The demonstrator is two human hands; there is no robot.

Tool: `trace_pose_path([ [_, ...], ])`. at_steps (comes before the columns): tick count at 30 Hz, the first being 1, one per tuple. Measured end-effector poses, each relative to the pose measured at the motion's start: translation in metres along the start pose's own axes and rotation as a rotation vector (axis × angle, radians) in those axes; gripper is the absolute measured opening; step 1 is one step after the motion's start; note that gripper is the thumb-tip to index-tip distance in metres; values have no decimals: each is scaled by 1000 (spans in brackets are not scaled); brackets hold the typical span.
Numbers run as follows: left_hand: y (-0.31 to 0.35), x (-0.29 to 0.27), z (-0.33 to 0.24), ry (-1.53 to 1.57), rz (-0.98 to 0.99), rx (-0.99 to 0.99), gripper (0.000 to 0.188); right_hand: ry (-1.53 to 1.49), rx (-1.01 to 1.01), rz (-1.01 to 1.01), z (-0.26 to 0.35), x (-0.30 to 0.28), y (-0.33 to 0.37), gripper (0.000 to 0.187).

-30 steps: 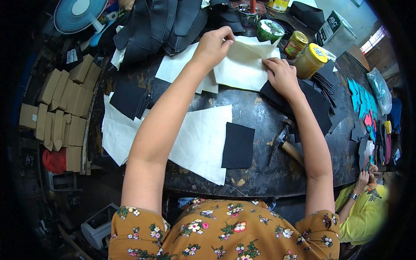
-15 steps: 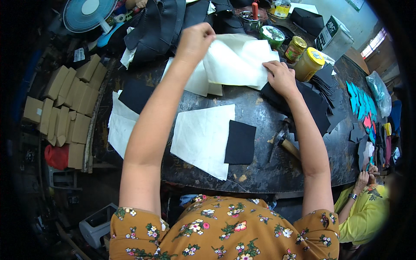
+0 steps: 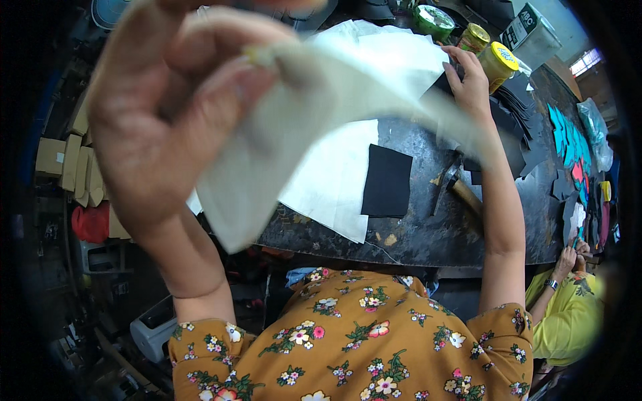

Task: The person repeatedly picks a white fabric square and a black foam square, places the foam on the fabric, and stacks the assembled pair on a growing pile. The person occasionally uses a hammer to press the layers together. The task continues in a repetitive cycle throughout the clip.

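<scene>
Raised close in front and blurred, my left hand [image 3: 144, 134] pinches a white cloth piece [image 3: 267, 154] between thumb and fingers. That piece hangs bent, and its far end sweeps across in front of my right forearm. My right hand [image 3: 468, 80] rests at the right edge of a pile of white cloth pieces [image 3: 394, 63], thumb and fingers apart. Nearer me on the dark table [image 3: 435, 244] lies another white cloth piece [image 3: 331, 184], partly hidden by the raised one. A black square piece [image 3: 388, 180] overlaps its right edge.
A hammer [image 3: 466, 196] lies right of the black square. Behind my right hand stand a yellow-lidded jar [image 3: 500, 67], a smaller jar [image 3: 473, 38] and a green tub [image 3: 433, 22]. Black cut pieces [image 3: 518, 110] are stacked rightward. A person in yellow [image 3: 565, 314] works at far right.
My left hand has come up from the pile toward me, carrying a white cloth piece. My right hand stays at the pile's edge, its thumb now spread. The view has shifted slightly.
</scene>
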State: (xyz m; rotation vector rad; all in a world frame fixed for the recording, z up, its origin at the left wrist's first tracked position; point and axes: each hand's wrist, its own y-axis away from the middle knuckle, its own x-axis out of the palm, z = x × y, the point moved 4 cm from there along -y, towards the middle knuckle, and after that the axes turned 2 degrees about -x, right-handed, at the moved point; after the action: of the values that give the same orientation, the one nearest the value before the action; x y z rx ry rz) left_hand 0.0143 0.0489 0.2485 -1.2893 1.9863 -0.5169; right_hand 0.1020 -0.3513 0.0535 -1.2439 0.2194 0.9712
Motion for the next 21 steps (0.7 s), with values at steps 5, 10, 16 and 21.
trace_pose_path([
  [5, 40, 27, 53, 128, 181, -295, 36, -542, 235, 176, 55, -2, 18, 33],
  [10, 78, 65, 161, 61, 401, -728, 31, -934, 666, 825, 116, 21, 76, 60],
  [16, 103, 75, 211, -201, 440, -731, 28, -911, 772, 820, 126, 31, 92, 58],
  [21, 100, 74, 217, -203, 444, -722, 26, -752, 709, 717, 143, 29, 94, 66],
])
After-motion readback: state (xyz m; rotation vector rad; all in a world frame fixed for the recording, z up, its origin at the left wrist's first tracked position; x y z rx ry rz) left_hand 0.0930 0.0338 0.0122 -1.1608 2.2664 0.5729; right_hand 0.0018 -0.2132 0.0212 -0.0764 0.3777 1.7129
